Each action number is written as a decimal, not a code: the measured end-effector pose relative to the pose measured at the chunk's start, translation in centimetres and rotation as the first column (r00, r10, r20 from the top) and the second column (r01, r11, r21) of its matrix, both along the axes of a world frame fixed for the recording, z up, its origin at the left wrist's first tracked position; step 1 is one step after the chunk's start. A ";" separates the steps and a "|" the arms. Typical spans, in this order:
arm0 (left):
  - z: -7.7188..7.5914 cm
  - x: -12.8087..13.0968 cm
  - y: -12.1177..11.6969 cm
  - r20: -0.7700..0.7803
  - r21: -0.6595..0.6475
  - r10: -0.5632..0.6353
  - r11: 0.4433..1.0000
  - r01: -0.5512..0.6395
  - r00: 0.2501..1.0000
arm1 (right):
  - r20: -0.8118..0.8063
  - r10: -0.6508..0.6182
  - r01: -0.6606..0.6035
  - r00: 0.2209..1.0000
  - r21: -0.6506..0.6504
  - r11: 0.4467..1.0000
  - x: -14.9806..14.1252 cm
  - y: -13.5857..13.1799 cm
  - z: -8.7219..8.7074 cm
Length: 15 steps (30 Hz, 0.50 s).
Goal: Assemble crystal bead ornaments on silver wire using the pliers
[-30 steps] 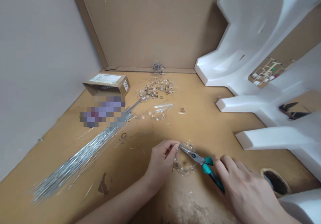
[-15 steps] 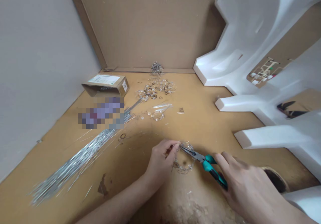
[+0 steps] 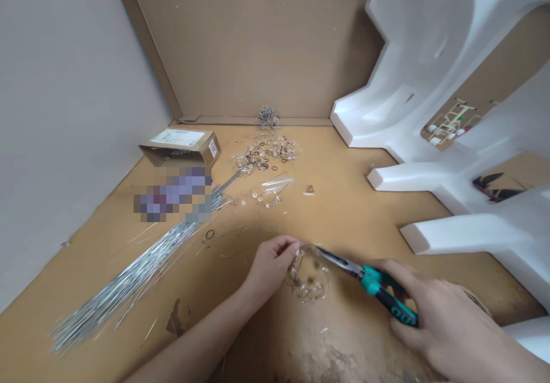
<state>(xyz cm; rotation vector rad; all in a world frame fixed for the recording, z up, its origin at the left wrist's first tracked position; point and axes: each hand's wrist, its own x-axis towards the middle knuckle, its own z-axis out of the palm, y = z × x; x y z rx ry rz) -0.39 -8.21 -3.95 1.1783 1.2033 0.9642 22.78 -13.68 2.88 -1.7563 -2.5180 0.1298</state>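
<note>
My left hand (image 3: 271, 267) pinches the upper left part of a wire ring strung with clear beads (image 3: 310, 292), which hangs just over the table. In my right hand (image 3: 442, 320) is a pair of long-nose pliers (image 3: 365, 277) with teal and black handles, my fingers wrapped round the grips. The plier tips lie at the top of the ring, a little apart from my left fingertips. Whether the jaws clasp a wire is too fine to tell. A bundle of thin metal wires (image 3: 137, 274) lies to the left of my left hand.
An open cardboard box (image 3: 178, 142) stands at the back left, with a blurred-out purple item (image 3: 176, 191) before it. Clear beads and dark rings (image 3: 262, 157) are heaped toward the cardboard back wall (image 3: 258, 45). White moulded panels (image 3: 451, 234) jut in from the right.
My right hand and the pliers have drawn right, away from my left fingertips, and turned. My left hand has shifted slightly left with the beaded ring.
</note>
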 end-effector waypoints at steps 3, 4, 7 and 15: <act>0.2 -0.2 0.2 0.141 -0.113 -0.044 0.992 0.060 0.989 | 0.008 -0.092 0.092 0.996 0.044 0.995 0.8 0.8 -0.9; 0.3 -0.3 0.2 0.187 -0.137 -0.056 0.987 0.082 0.981 | 0.038 -0.122 0.120 0.992 0.065 0.991 1.0 1.2 -1.4; 0.4 -0.5 0.1 0.307 -0.162 -0.093 0.976 0.148 0.947 | 0.094 -0.156 0.145 0.983 0.116 0.983 1.1 2.1 -3.4; 0.4 -0.7 0.0 0.453 -0.148 -0.124 0.966 0.212 0.883 | 0.087 -0.175 0.161 0.981 0.143 0.977 0.0 2.9 -5.6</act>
